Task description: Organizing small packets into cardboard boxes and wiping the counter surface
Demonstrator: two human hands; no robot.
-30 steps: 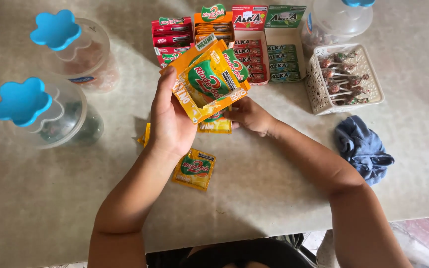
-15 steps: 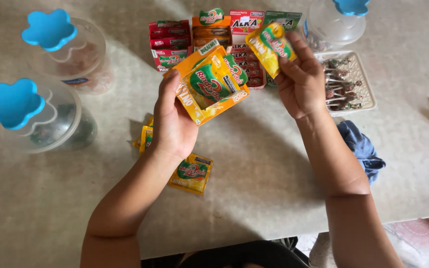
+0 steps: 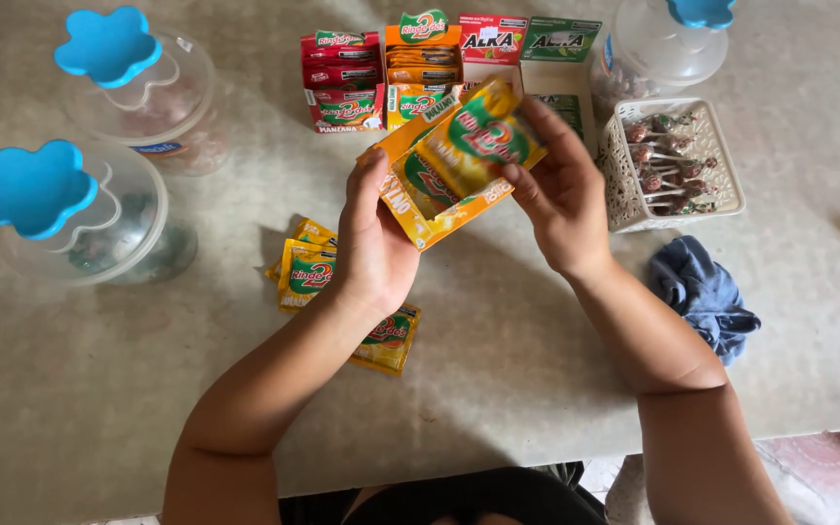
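Note:
My left hand [image 3: 373,243] grips an open orange display box [image 3: 420,219] tilted above the table, with yellow sachets inside it. My right hand [image 3: 561,190] holds one yellow-and-green sachet [image 3: 483,136] at the box's open top, touching the sachets in it. More loose yellow sachets [image 3: 305,270] lie on the table under my left forearm, and one [image 3: 388,340] peeks out near my wrist.
Red, orange and green display boxes [image 3: 342,83] stand at the back. A white basket of lollipops [image 3: 673,165] sits to the right, a blue cloth [image 3: 707,292] beside it. Two clear jars with blue flower lids [image 3: 36,190] stand left, a third jar [image 3: 668,39] at back right.
My right hand picked a sachet off the table, lifted it up to the right, and has now brought it to the mouth of the orange box.

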